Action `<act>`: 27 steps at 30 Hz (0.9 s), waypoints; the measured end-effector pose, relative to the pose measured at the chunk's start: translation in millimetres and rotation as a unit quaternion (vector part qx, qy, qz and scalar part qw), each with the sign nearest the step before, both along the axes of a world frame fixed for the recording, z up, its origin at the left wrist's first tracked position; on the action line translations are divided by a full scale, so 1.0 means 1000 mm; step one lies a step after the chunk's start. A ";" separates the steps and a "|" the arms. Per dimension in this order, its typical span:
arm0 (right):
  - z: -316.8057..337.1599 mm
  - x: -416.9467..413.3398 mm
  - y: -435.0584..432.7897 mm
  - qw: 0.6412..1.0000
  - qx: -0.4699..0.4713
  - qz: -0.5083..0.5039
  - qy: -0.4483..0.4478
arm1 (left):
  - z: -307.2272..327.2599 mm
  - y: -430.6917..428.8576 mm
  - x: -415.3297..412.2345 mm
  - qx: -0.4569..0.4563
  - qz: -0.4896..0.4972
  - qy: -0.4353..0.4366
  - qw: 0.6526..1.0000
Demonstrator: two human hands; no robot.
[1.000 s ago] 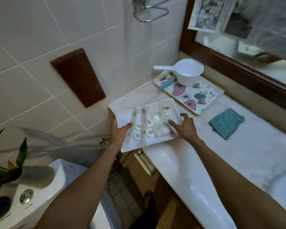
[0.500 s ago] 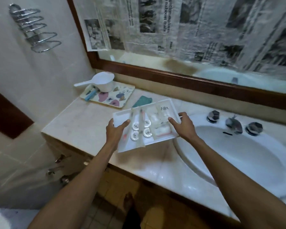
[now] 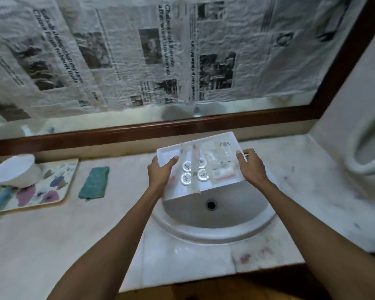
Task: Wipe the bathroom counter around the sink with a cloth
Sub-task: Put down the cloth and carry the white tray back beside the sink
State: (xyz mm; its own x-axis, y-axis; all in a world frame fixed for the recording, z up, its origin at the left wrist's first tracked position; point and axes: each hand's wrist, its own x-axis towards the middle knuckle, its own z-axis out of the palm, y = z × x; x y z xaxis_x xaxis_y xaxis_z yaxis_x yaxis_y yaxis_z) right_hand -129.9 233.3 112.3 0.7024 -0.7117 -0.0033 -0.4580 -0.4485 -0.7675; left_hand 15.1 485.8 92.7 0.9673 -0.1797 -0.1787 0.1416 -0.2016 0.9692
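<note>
At the worktop's [image 3: 41,245] far-left edge sits a floral tray [image 3: 52,191] carrying a white scoop [image 3: 13,169] and a blue item too blurred to name. Just right of it, lying flat near the back edge, is the folded teal cloth [image 3: 94,182] — untouched, so wiping is not yet begun.

Over the sink [image 3: 214,226], in the worktop's middle, both hands carry a white amenity tray [image 3: 204,161] loaded with round capped pots [image 3: 186,166] and sachets. The left hand [image 3: 160,174] has its grip clamped on the tray's left rim, thumb on top; the right hand [image 3: 250,167] is clamped likewise on the right rim. The tray hangs in the air, apart from the basin below.

The bare right end of the worktop, by the wall, looks the likely landing place.

The risk is a tilt — the near edge already seems to dip, and the loose pots could slide off into the basin towards the drain [image 3: 211,204]. A thin rim pinch could also slip.
</note>
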 end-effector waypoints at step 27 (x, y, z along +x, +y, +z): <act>-0.083 -0.058 -0.338 0.974 -0.001 -0.188 0.124 | -0.100 -0.418 0.019 0.118 -0.212 0.077 0.967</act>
State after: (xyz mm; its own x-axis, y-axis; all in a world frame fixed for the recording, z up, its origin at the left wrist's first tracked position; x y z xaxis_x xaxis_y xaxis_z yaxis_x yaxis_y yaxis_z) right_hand -188.1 -104.4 29.1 0.3692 -0.9191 -0.1379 -0.7616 -0.2141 -0.6116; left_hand 34.1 68.0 -7.5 0.7737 -0.4914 -0.3999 0.1373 -0.4862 0.8630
